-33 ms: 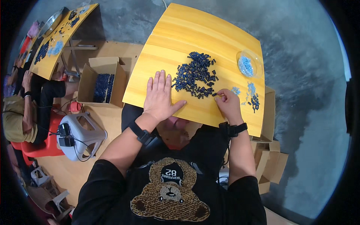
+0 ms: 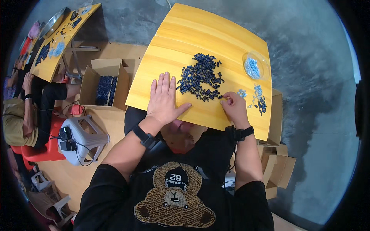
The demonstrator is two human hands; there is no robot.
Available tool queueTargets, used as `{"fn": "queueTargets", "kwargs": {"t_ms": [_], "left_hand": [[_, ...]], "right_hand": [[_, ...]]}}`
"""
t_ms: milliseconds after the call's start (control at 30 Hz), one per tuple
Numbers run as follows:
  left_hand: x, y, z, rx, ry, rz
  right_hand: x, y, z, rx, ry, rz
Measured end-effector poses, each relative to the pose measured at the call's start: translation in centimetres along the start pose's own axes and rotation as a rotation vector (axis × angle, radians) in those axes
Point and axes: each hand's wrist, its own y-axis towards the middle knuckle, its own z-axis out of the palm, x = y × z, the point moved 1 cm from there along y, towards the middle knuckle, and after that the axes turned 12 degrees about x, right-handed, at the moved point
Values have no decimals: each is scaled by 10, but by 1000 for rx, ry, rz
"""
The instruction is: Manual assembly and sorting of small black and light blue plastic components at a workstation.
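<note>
My left hand (image 2: 163, 101) lies flat on the yellow wooden table (image 2: 154, 57), fingers stretched and thumb apart, holding nothing. Just to its right spreads a loose pile of small black cylindrical pieces (image 2: 204, 71). At the pile's near right edge my right hand (image 2: 234, 107) is closed in a pinch, its fingertips at one small black cylindrical piece (image 2: 220, 97). Beside that hand lie small clusters of light blue bits (image 2: 242, 93) and a few more black pieces (image 2: 262, 106). Farther back, a clear round dish (image 2: 263, 63) holds more light blue bits.
Cardboard boxes (image 2: 283, 165) stand by the table's right side. On the left, another open box (image 2: 86, 86) holds dark pieces, near a grey plastic stool (image 2: 79, 131) with cables. A person (image 2: 27, 115) sits at another yellow table (image 2: 69, 32) there.
</note>
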Motion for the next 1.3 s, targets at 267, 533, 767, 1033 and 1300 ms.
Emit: {"fn": "queueTargets", "kwargs": {"t_ms": [267, 533, 767, 1033, 1300], "left_hand": [[1, -2, -1, 12, 3, -15], [-3, 0, -3, 51, 27, -16], [-3, 0, 3, -27, 55, 10], [4, -2, 8, -92, 25, 43], [-3, -23, 2, -145, -965, 206]], "right_hand": [[4, 5, 3, -19, 86, -75], [8, 6, 6, -65, 30, -95], [3, 2, 6, -62, -77, -126], [31, -42, 11, 41, 302, -56], [78, -58, 31, -29, 576, -170]]}}
